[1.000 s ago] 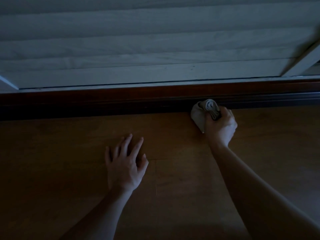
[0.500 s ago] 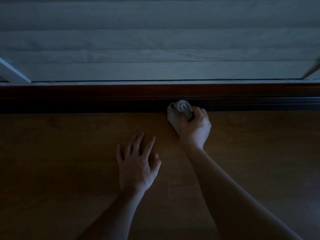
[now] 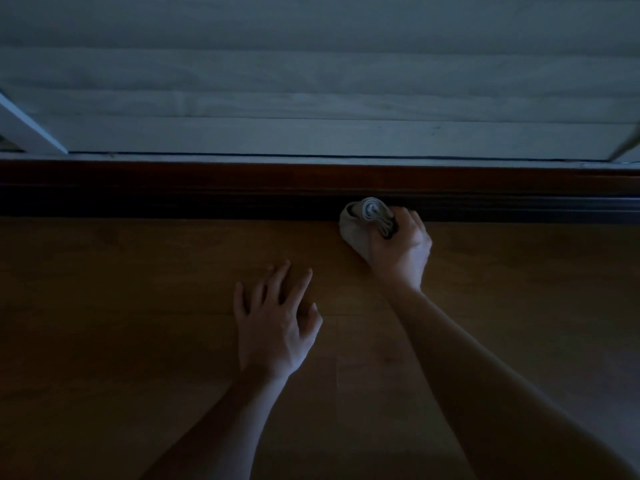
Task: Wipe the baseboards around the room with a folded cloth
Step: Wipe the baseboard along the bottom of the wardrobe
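- Head view: your right hand (image 3: 398,245) has its grip curled tight round the folded cloth (image 3: 363,216), held against the dark baseboard (image 3: 207,199).
- Your left hand (image 3: 273,323) lies flat on the floor (image 3: 121,306), fingers spread.
- Both have barely shifted since half a second ago.

Obs: cloth (image 3: 360,223) pale grey, bunched into a wad, rolled folds showing on top; pressed against the lower edge of the baseboard (image 3: 207,188). The baseboard is a dark reddish-brown strip, running level across the view.

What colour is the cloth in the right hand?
The cloth looks pale grey in the dim light; head view.
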Tool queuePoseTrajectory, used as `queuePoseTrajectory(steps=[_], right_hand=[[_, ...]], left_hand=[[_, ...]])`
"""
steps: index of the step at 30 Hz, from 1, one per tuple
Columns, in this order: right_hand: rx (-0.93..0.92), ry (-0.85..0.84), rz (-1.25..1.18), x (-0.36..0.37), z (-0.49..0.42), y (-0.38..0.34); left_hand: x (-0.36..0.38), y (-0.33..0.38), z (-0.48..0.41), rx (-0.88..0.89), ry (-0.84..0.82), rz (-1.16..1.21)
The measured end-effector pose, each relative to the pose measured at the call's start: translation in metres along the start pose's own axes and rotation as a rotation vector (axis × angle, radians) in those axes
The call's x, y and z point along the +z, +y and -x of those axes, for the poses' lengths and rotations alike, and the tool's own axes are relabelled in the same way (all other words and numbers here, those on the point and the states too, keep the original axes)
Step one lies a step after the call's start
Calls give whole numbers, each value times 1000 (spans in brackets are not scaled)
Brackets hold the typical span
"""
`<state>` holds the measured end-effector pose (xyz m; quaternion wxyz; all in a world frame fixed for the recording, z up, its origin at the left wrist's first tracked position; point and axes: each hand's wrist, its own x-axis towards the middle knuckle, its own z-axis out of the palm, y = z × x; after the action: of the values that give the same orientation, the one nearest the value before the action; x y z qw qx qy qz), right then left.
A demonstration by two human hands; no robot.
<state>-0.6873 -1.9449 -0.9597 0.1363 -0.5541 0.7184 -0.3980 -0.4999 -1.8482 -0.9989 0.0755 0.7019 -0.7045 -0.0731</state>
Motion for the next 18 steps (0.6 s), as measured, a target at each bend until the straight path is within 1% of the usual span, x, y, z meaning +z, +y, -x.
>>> queuePoseTrajectory(steps=[2,6,8,11,13,16,18], right_hand=[[36,22,37,-16,-7,16],[171,121,57,-46,-19,45],[198,140,55,-57,-23,55],[177,124,33,-63,-25,59],[124,70,4,-61,-25,56],[63,-12,-39,-57,-27,53],[87,6,-54,-58,-30,57]], left_hand=[[-3,1,0,-11,-25,-18],[-9,8,-2,-45,-81,-35],[-11,15,-4,-58,-115,-68],[-13,27,-8,-84,-163,-121],[-14,38,-11,-80,-197,-136],[-10,59,-13,17,-240,-143],[-5,70,-14,86,-273,-105]])
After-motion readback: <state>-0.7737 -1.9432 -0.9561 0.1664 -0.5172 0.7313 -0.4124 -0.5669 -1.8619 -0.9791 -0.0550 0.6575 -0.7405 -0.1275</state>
